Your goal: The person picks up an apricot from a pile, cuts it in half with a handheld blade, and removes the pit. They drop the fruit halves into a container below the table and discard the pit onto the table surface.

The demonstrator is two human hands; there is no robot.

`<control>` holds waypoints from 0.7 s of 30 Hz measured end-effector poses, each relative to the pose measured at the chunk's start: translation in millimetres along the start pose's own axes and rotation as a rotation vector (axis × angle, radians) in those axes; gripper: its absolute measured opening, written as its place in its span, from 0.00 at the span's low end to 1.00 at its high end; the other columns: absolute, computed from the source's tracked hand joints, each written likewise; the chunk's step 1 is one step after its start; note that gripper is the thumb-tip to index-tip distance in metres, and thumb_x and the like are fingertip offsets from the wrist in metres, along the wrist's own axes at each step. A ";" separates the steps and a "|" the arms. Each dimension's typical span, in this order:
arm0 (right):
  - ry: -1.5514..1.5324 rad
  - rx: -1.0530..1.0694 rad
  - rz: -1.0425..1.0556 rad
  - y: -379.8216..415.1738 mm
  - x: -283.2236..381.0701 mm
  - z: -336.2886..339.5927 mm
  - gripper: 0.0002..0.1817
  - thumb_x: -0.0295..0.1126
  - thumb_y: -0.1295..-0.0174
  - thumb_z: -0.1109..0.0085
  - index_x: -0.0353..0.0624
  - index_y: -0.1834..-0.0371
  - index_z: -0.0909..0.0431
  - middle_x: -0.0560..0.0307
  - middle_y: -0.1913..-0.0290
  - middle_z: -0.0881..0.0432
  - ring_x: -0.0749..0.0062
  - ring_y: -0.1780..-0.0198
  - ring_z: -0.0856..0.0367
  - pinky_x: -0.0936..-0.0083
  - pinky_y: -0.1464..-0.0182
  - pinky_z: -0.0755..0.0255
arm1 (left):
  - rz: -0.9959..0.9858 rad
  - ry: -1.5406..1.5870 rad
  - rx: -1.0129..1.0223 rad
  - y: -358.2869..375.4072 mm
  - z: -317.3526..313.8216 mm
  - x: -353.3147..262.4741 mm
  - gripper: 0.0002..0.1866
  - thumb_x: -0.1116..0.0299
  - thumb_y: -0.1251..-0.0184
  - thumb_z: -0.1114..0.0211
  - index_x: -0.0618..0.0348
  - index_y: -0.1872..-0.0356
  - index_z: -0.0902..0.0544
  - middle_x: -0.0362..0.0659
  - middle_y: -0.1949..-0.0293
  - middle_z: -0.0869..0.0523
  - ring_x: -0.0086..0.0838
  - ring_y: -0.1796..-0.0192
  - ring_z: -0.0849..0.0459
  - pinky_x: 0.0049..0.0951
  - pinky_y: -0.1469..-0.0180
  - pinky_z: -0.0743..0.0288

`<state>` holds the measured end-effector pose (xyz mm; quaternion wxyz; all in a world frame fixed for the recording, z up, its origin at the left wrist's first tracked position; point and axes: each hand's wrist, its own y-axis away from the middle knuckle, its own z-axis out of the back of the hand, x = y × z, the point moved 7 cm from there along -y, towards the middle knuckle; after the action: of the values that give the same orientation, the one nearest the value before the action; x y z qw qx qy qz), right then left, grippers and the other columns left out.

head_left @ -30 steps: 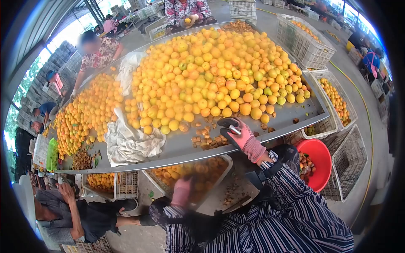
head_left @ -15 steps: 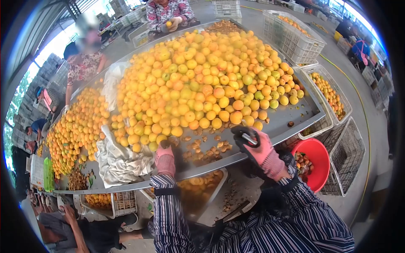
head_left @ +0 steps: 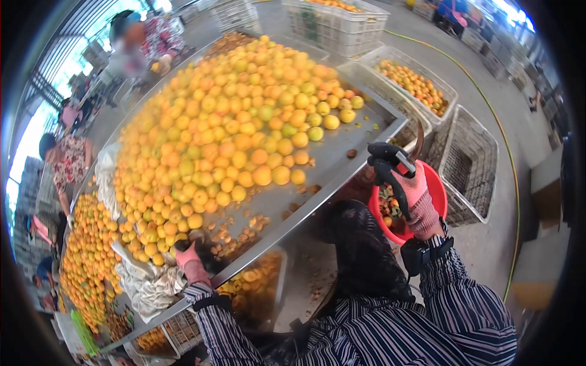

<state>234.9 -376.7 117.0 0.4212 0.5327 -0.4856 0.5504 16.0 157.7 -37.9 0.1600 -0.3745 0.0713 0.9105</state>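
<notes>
My right hand (head_left: 406,192), in a pink glove with dark fingers, is closed on a small knife (head_left: 405,162) with a silvery part and a curved brownish tip. It is raised over the near rim of a red bucket (head_left: 441,195), which holds bits of fruit. My left hand (head_left: 191,261), gloved alike, reaches to the near edge of a heap of apricots (head_left: 244,134); its blurred fingers look apart, and I see nothing held in them. Beside it on the metal table (head_left: 268,213) lie brown pits (head_left: 241,235). A crumpled white cloth (head_left: 149,287) lies left of that hand.
Plastic crates (head_left: 342,27) stand beyond the table; a crate of fruit (head_left: 421,85) and a dark-meshed crate (head_left: 470,161) are at the right. A yellow hose (head_left: 488,110) crosses the floor. Other people (head_left: 70,161) work along the far left side. More fruit (head_left: 250,280) sits under the table.
My view has turned right. My right hand has moved from over the table edge to the red bucket with the knife. My left hand stays at the edge of the apricots.
</notes>
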 end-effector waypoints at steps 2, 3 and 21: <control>0.035 -0.079 0.080 5.2 11.3 28.5 0.14 0.25 0.41 0.41 0.36 0.51 0.23 0.59 0.61 0.18 0.82 0.67 0.23 0.83 0.65 0.28 | 0.040 0.135 0.002 -24.9 3.3 36.7 0.31 0.65 0.64 0.21 0.65 0.55 0.22 0.48 0.59 0.16 0.37 0.57 0.18 0.33 0.54 0.24; 0.006 -0.128 0.060 6.5 12.6 42.2 0.14 0.25 0.40 0.41 0.36 0.52 0.23 0.59 0.61 0.18 0.83 0.69 0.24 0.83 0.67 0.28 | 0.037 0.296 0.027 -33.5 -1.4 45.7 0.27 0.68 0.63 0.21 0.65 0.59 0.21 0.48 0.64 0.16 0.35 0.63 0.17 0.33 0.59 0.22; 0.850 0.215 0.396 -38.9 18.9 -23.2 0.17 0.37 0.52 0.37 0.45 0.58 0.24 0.48 0.64 0.21 0.52 0.58 0.21 0.62 0.56 0.28 | -0.499 0.129 1.098 333.8 -88.3 -235.9 0.32 0.68 0.49 0.30 0.57 0.40 0.29 0.44 0.49 0.19 0.28 0.48 0.20 0.26 0.44 0.29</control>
<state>267.5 -348.2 140.1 0.4121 0.1985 -0.3028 0.8361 116.8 -233.9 69.0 0.5338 -0.2972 0.4504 0.6510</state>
